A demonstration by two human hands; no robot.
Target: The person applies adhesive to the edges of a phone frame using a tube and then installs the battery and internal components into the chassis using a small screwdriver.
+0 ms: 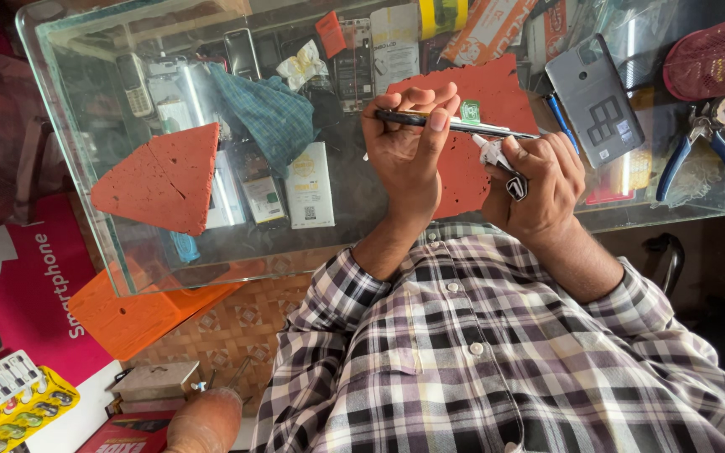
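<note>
While the camera looks down a plaid shirt [497,352], both hands meet above a glass counter [77,159]. The left hand [409,147] is clenched around a dark, slim phone [455,126] seen edge-on, thumb and fingers pinching its rim. The right hand [543,180], just at 4 o'clock from the left, grasps a small white tool [490,151] whose tip touches the phone's edge; a dark ring [517,188] sits on one finger. The phone hangs over a red foam mat [484,92], near the counter's middle.

Under the glass, the counter serves as a display case: old handsets [136,84], a checked blue cloth [272,113], small white boxes [310,186] and crumpled paper [302,65] lie inside it. A second red foam piece [165,178], triangular, lies at 9 o'clock from the hands.

At 2 o'clock, a grey phone back cover [595,99] rests on the glass. Farther toward 3 o'clock stands a pink mesh basket [706,59]; its contents are mostly hidden. Blue-handled pliers [698,147] lie just below it. A yellow tape roll [443,15] is at 12 o'clock.

Far at 7 o'clock, off the counter, a yellow tray [18,411] holds rows of small parts, too small to identify.
</note>
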